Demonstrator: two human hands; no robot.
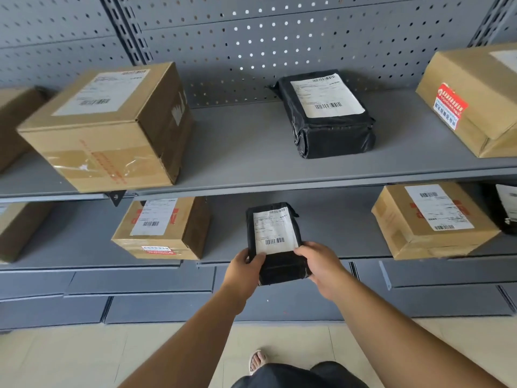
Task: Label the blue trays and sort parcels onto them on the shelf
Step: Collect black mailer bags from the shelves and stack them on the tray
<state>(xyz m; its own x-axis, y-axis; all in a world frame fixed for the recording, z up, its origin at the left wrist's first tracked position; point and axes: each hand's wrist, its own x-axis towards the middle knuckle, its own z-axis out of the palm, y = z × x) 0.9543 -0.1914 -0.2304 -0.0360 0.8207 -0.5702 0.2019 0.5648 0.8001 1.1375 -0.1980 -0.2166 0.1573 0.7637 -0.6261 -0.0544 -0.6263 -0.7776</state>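
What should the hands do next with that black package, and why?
Probably slide the black parcel a little deeper onto the lower shelf, then let go. The left hand and right hand grip its near end, which sticks out past the shelf's front edge, and bare shelf lies behind it between the left cardboard box and the right cardboard box.

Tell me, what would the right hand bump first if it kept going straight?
The black parcel, which the right hand grips. Past that, its line runs up-left over the lower shelf toward the brown box, though depth is unclear.
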